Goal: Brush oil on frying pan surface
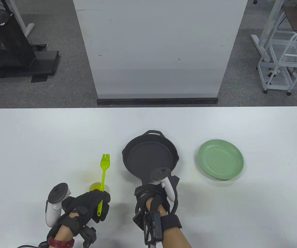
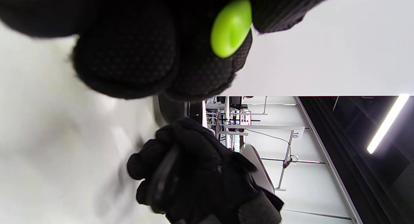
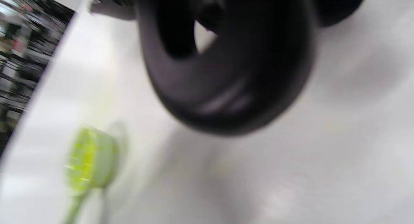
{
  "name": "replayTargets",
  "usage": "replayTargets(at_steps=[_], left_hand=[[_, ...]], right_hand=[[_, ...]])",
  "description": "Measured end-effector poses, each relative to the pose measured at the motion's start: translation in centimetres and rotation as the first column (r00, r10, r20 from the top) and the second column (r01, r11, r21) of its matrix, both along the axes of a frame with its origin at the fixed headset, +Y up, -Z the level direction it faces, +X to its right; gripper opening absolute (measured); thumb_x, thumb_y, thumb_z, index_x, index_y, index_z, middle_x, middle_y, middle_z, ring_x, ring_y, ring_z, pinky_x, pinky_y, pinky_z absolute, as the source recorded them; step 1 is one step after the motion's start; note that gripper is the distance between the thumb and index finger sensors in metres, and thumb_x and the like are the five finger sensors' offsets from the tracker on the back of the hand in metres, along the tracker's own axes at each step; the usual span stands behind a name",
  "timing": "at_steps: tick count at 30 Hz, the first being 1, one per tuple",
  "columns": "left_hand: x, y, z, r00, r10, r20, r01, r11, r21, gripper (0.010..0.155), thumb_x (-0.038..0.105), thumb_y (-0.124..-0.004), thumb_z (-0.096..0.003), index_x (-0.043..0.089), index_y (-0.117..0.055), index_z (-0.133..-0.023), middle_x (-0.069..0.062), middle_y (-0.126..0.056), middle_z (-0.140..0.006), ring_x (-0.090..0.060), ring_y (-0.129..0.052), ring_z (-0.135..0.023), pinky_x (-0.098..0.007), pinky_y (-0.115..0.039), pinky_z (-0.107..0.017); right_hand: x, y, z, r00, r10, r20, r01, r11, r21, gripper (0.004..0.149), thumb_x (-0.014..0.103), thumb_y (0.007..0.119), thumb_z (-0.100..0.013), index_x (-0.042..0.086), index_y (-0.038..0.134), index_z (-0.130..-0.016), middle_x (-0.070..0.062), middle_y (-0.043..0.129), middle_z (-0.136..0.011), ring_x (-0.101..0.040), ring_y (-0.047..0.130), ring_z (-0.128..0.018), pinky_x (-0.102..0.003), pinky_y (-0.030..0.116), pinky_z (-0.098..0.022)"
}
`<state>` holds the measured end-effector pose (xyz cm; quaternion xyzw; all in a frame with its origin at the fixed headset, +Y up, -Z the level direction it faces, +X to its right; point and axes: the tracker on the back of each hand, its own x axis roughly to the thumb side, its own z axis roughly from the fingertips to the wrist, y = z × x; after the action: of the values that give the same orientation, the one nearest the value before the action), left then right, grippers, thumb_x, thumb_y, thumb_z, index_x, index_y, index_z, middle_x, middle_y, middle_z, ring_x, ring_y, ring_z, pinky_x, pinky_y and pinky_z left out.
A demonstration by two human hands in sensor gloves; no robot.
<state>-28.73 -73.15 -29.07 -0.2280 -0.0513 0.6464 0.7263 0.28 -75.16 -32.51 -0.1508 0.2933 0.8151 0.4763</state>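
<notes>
A black cast-iron frying pan [image 1: 148,157] sits mid-table. My right hand [image 1: 152,196] grips its handle at the near side; the handle's looped end [image 3: 226,72] fills the blurred right wrist view. My left hand [image 1: 99,204] holds a lime-green silicone brush [image 1: 104,170] by the lower handle, bristles pointing away, left of the pan and apart from it. The handle's end [image 2: 230,26] shows between my gloved fingers [image 2: 129,56]. The brush head [image 3: 89,161] shows blurred in the right wrist view. A small yellow oil dish [image 1: 95,186] is partly hidden behind my left hand.
A green plate [image 1: 220,162] lies right of the pan. The white table [image 1: 34,142] stretches wide on both sides and beyond the pan. A white panel stands behind the table's far edge.
</notes>
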Motion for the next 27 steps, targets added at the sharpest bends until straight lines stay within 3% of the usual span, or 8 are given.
replayTargets(at_steps=[6, 12, 20, 27], left_hand=[[0.5, -0.3, 0.0, 0.999, -0.031, 0.013, 0.031, 0.999, -0.005, 0.045, 0.045, -0.068, -0.0493, 0.014, -0.082, -0.078, -0.008, -0.099, -0.056, -0.033, -0.099, -0.036, -0.043, -0.083, -0.028], [0.6, -0.5, 0.1, 0.999, -0.044, 0.018, 0.044, 0.999, -0.011, 0.045, 0.045, -0.068, -0.0494, 0.014, -0.081, -0.078, -0.008, -0.099, -0.056, -0.033, -0.099, -0.037, -0.043, -0.083, -0.029], [1.1, -0.5, 0.2, 0.998, -0.066, 0.022, 0.067, 0.998, -0.014, 0.045, 0.045, -0.068, -0.0492, 0.014, -0.081, -0.078, -0.008, -0.099, -0.056, -0.033, -0.099, -0.037, -0.043, -0.083, -0.028], [0.9, 0.2, -0.1, 0.985, -0.171, 0.006, 0.171, 0.985, 0.003, 0.045, 0.044, -0.07, -0.048, 0.014, -0.078, -0.08, -0.007, -0.098, -0.059, -0.032, -0.099, -0.039, -0.043, -0.083, -0.03]], right_hand=[[2.7, 1.3, 1.4, 0.964, -0.238, 0.121, 0.218, 0.963, 0.156, 0.045, 0.043, 0.068, -0.045, 0.009, 0.065, -0.074, -0.012, 0.078, -0.066, -0.039, 0.082, -0.059, -0.038, 0.079, -0.033], [5.7, 1.9, 3.4, 0.922, -0.368, 0.117, 0.324, 0.903, 0.283, 0.05, 0.039, 0.067, -0.045, 0.005, 0.059, -0.08, -0.015, 0.075, -0.07, -0.04, 0.08, -0.061, -0.04, 0.078, -0.036], [8.2, 0.6, 7.3, 0.85, -0.52, 0.089, 0.465, 0.818, 0.338, 0.051, 0.038, 0.067, -0.046, 0.003, 0.058, -0.082, -0.016, 0.073, -0.072, -0.041, 0.079, -0.063, -0.041, 0.078, -0.038], [9.2, -0.7, 8.5, 0.803, -0.592, 0.064, 0.531, 0.761, 0.373, 0.052, 0.038, 0.068, -0.046, 0.003, 0.058, -0.082, -0.017, 0.073, -0.073, -0.041, 0.078, -0.064, -0.041, 0.077, -0.039]])
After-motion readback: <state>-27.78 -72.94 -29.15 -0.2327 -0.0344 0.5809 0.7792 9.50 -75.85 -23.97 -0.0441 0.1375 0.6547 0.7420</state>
